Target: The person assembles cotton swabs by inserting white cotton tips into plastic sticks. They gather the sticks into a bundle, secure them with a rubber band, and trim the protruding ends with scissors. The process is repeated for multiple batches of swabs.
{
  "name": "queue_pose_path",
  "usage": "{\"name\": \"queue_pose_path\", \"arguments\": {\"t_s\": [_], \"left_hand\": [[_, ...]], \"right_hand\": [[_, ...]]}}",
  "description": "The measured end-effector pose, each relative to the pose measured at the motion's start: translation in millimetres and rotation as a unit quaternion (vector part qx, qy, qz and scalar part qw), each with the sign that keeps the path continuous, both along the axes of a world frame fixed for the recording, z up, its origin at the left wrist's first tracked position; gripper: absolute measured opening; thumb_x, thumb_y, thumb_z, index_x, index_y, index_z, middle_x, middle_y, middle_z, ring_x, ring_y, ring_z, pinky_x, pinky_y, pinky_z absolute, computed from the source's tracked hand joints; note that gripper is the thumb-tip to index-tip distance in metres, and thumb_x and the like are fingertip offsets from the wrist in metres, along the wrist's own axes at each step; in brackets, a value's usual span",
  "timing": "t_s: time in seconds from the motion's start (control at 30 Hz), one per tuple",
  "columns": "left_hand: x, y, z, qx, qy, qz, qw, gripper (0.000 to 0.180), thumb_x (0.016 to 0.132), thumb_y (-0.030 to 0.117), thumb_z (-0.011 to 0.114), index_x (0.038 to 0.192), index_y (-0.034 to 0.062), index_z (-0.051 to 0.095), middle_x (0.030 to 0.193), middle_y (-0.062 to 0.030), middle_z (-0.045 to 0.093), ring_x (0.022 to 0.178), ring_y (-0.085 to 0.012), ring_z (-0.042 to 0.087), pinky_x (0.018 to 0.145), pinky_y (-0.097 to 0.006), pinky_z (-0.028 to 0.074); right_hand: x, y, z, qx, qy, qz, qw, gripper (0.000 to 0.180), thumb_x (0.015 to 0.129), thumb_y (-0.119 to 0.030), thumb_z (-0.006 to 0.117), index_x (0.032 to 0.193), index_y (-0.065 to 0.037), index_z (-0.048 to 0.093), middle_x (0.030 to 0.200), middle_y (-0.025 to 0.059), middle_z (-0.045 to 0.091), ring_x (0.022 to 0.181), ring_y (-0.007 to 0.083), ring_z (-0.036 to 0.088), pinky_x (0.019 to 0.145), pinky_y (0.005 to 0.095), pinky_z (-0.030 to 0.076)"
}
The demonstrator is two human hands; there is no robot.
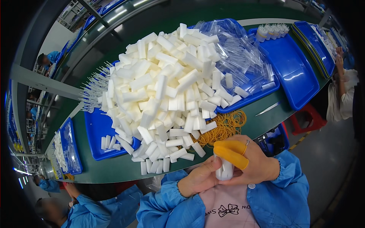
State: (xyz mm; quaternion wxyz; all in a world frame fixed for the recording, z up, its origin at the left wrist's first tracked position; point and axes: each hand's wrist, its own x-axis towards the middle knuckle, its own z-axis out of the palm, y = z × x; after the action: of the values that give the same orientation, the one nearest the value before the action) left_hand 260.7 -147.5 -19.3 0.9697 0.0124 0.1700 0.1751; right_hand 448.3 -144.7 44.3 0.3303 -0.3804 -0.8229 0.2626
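In front of my chest both hands close round a short, clear-and-white cylindrical piece; fingers cover part of it, and I cannot tell whether foam sits inside. My right hand wraps over it from the right, with orange finger cots on two fingers. From the left, my left hand pinches the same piece with thumb and fingers. Just beyond them lies a tangle of orange rubber bands. A tall heap of white foam blocks fills the table's middle.
Clear plastic tubes lie in a blue tray behind the heap. To the right are another blue tray, small white-capped containers and metal tweezers. Thin white sticks stand at left. A red stool and co-workers flank the table.
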Motion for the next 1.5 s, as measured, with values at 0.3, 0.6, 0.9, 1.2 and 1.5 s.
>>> {"name": "queue_pose_path", "arguments": {"t_s": [0.3, 0.6, 0.9, 1.2, 1.5], "left_hand": [[-4, -7, -11, -0.017, 0.016, 0.023, 0.999, 0.059, 0.083, 0.03, 0.068, 0.13, 0.006, 0.041, 0.123, -0.0119, 0.053, 0.114, -0.027, 0.053, 0.099, -0.043, 0.043], [-1, -4, -20, -0.047, -0.057, 0.035, 0.997, 0.048, 0.084, 0.034, 0.066, 0.121, 0.0068, 0.05, 0.107, -0.0107, 0.06, 0.099, -0.0256, 0.06, 0.093, -0.041, 0.047], [3, 1, -5, -0.038, 0.0, 0.051, 0.998, 0.049, 0.086, 0.038, 0.063, 0.12, 0.0064, 0.05, 0.106, -0.0106, 0.059, 0.098, -0.0254, 0.059, 0.093, -0.041, 0.047], [6, 2, -11, -0.041, -0.071, 0.059, 0.995, 0.05, 0.085, 0.031, 0.064, 0.123, 0.0029, 0.047, 0.112, -0.0101, 0.057, 0.103, -0.0245, 0.058, 0.091, -0.039, 0.047], [8, 8, 3, 0.001, -0.011, 0.045, 0.999, 0.045, 0.076, 0.004, 0.06, 0.12, 0.0004, 0.047, 0.108, -0.0132, 0.058, 0.104, -0.0236, 0.056, 0.091, -0.035, 0.044]], "right_hand": [[-3, -6, -12, 0.043, -0.001, 0.018, 0.999, 0.073, 0.063, -0.029, 0.081, 0.123, 0.0, 0.049, 0.124, 0.017, 0.051, 0.108, 0.0359, 0.052, 0.091, 0.0467, 0.043], [-3, -1, -8, -0.015, 0.004, 0.021, 1.0, 0.076, 0.064, -0.029, 0.08, 0.125, 0.0, 0.047, 0.127, 0.0173, 0.047, 0.116, 0.0384, 0.044, 0.098, 0.0505, 0.037], [-4, -5, -16, -0.028, 0.021, -0.005, 0.999, 0.078, 0.063, -0.022, 0.081, 0.129, -0.001, 0.044, 0.127, 0.0176, 0.047, 0.116, 0.0388, 0.045, 0.096, 0.0481, 0.038], [-2, -1, -22, -0.036, 0.067, 0.001, 0.997, 0.08, 0.065, -0.019, 0.081, 0.131, 0.0, 0.04, 0.129, 0.0198, 0.047, 0.116, 0.0395, 0.047, 0.094, 0.0466, 0.04], [4, 0, -20, -0.025, 0.049, -0.03, 0.998, 0.087, 0.064, -0.023, 0.082, 0.134, 0.002, 0.037, 0.13, 0.0227, 0.044, 0.118, 0.0388, 0.044, 0.096, 0.0463, 0.037]]}}
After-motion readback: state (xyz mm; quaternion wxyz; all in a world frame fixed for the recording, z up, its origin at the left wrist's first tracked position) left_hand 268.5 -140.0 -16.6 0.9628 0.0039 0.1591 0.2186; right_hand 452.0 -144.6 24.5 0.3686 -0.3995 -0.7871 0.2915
